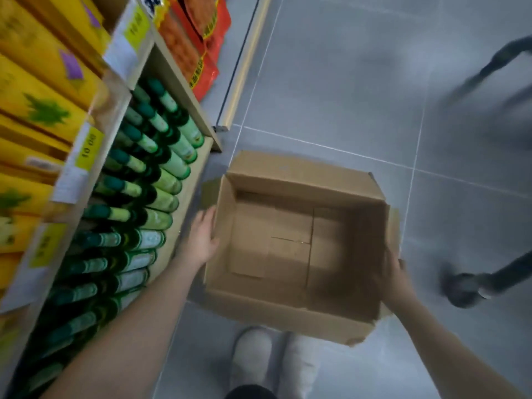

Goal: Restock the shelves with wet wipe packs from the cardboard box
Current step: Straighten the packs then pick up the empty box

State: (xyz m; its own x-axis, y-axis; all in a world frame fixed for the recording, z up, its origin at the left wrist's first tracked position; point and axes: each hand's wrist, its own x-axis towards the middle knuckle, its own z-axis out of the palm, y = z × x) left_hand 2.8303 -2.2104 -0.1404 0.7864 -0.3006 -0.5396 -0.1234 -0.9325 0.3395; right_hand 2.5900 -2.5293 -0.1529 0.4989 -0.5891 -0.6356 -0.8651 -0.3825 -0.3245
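The cardboard box [296,249] is held between both hands above the grey tiled floor [345,82], just beside the shelves [184,180]. Its flaps are folded out and the inside is seen bare: no wet wipe packs are visible in it, so restocking is judged done or nearly so, w/ the box prob. being carried off.

The left hand [201,240] is laid flat against the left wall, fingers straight, pressing not gripping. The right hand [398,280] is curled over the right rim near the corner; its grip is closed on the box edge, though blur hides detail. Opposed side pressure is what keeps a light, empty carton level.

Box: brown corrugated board, matte, bottom flaps seamed in the middle, front corner torn. The shelves are pale wood-look board w/ yellow price tags [86,151]; green bottles [161,182] are packed in glossy rows, yellow packs [34,90] above. A dark wheeled frame [472,286] is seen blurred at right.
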